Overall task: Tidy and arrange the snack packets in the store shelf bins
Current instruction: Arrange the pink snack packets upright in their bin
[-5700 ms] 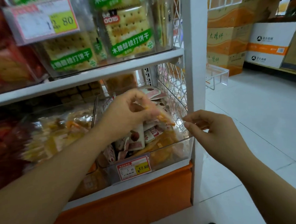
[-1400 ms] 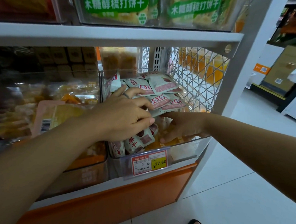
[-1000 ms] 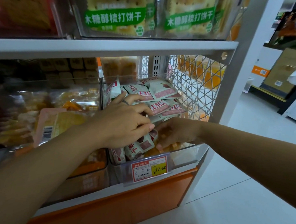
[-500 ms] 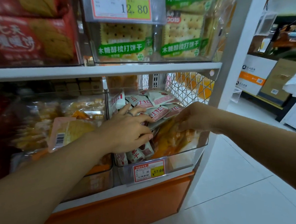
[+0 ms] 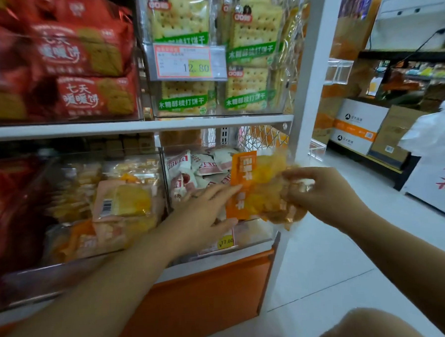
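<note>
Shelf (image 5: 136, 126), lower tier: right grip (image 5: 325, 191) pinches one orange packet (image 5: 253, 190) above the right bin (image 5: 253, 235) front edge; left grip (image 5: 200, 216), fingers straight, touches that packet's left side. Behind lie several white packets (image 5: 206, 166).

Retail shop interior. A white shelf (image 5: 136, 126) carries clear bins (image 5: 256, 235) stocked with multiples of the same goods: red biscuit packets (image 5: 81, 52) and green-labelled cracker packets (image 5: 245, 30). A price tag marked 12.80 (image 5: 190, 60) and a second price tag marked 17.60 (image 5: 226, 241) hang on bin fronts. Stacked cartons (image 5: 355, 125) line the tiled floor (image 5: 324, 253).
</note>
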A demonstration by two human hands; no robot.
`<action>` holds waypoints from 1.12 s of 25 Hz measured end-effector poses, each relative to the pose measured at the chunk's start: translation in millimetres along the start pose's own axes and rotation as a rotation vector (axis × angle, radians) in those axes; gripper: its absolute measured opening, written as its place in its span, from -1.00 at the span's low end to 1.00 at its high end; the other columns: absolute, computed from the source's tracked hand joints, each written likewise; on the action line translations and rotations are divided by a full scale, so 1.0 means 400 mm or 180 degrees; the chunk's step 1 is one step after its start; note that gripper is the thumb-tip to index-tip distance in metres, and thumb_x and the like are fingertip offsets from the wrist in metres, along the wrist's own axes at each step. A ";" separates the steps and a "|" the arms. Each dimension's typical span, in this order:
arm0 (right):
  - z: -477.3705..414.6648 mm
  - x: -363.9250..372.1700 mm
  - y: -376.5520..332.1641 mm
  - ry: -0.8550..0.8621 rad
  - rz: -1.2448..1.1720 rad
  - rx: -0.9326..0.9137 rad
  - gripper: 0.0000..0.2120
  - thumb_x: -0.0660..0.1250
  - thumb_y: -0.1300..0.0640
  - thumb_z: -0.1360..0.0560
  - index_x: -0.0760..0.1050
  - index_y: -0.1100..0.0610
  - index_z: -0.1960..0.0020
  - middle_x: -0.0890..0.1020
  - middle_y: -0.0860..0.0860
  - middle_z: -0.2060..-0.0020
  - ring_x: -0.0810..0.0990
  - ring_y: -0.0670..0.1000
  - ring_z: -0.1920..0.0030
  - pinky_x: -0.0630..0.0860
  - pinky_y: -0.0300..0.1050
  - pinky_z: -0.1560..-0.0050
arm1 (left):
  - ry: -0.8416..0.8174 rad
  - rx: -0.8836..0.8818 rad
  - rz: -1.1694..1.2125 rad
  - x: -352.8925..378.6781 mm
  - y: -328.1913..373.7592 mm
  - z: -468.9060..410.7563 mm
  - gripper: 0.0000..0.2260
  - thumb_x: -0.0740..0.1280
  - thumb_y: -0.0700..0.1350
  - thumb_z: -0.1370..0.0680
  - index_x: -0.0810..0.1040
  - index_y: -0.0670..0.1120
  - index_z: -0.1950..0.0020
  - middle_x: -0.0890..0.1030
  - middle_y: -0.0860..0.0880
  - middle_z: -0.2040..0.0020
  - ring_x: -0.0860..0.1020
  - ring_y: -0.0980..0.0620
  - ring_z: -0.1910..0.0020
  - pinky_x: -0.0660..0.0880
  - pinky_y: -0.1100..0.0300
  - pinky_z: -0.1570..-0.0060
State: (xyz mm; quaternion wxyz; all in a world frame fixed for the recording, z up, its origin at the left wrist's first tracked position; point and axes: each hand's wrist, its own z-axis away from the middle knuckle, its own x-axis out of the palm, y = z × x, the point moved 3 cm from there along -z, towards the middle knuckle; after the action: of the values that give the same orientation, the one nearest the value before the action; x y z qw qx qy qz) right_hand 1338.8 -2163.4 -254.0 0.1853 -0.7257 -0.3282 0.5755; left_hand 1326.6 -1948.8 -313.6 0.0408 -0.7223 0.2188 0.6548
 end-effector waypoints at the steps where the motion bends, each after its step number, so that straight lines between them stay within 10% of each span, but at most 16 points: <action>1: 0.018 -0.008 -0.008 0.0076 -0.0130 -0.0034 -0.68 0.44 0.14 -0.39 0.58 0.00 -0.13 0.63 -0.04 0.05 0.54 -0.13 0.22 0.41 -0.26 0.17 | 0.0058 0.0001 0.0197 0.000 0.018 0.021 -0.39 0.15 0.22 -0.56 -0.15 0.30 -0.48 -0.08 0.24 -0.51 0.06 0.03 -0.49 0.06 -0.08 -0.47; 6: 0.049 0.031 -0.109 -0.0166 -0.0973 -0.0347 -0.67 0.44 0.12 -0.41 0.55 -0.04 -0.16 0.63 -0.08 0.04 0.66 -0.15 0.22 0.56 -0.35 0.23 | 0.0985 -0.0130 0.0751 -0.037 0.011 0.130 -0.31 0.18 0.28 -0.48 -0.16 0.29 -0.48 -0.31 0.31 -0.44 0.17 0.07 -0.43 0.32 -0.01 -0.34; 13: -0.055 0.389 -0.334 -0.1253 -0.1633 -0.1057 -0.68 0.44 0.19 -0.42 0.53 -0.12 -0.09 0.61 -0.06 -0.08 0.62 0.10 -0.03 0.56 0.00 -0.12 | 0.1932 -0.0976 0.0927 -0.095 -0.262 0.352 -0.46 0.34 0.11 -0.48 0.21 0.21 -0.41 -0.09 0.25 -0.44 0.20 0.14 -0.38 0.28 0.32 -0.30; 20: -0.156 0.523 -0.420 -0.1271 -0.0560 -0.1794 -0.72 0.37 0.25 -0.47 0.56 0.07 -0.16 0.53 -0.13 -0.09 0.50 -0.14 -0.15 0.33 -0.50 -0.07 | 0.1730 -0.1584 -0.0627 -0.097 -0.387 0.403 -0.61 0.48 0.03 -0.38 0.57 0.00 -0.18 0.45 -0.14 -0.32 0.39 -0.28 -0.30 0.31 -0.36 -0.23; 28: -0.064 0.339 -0.249 -0.1060 -0.0129 -0.1638 -0.78 0.33 0.14 -0.50 0.56 -0.02 -0.13 0.54 -0.20 -0.03 0.49 -0.20 -0.06 0.33 -0.44 -0.05 | 0.1256 -0.1479 -0.0903 -0.063 -0.327 0.364 -0.58 0.33 0.09 -0.46 0.46 0.07 -0.31 0.45 -0.03 -0.32 0.41 -0.15 -0.31 0.11 -0.37 -0.30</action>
State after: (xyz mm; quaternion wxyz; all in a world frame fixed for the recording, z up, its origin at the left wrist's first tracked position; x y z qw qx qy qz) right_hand 1353.9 -1995.8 -279.7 -0.0496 -0.6379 -0.5034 0.5807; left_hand 1238.6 -1774.1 -339.2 -0.0774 -0.8484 -0.0354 0.5225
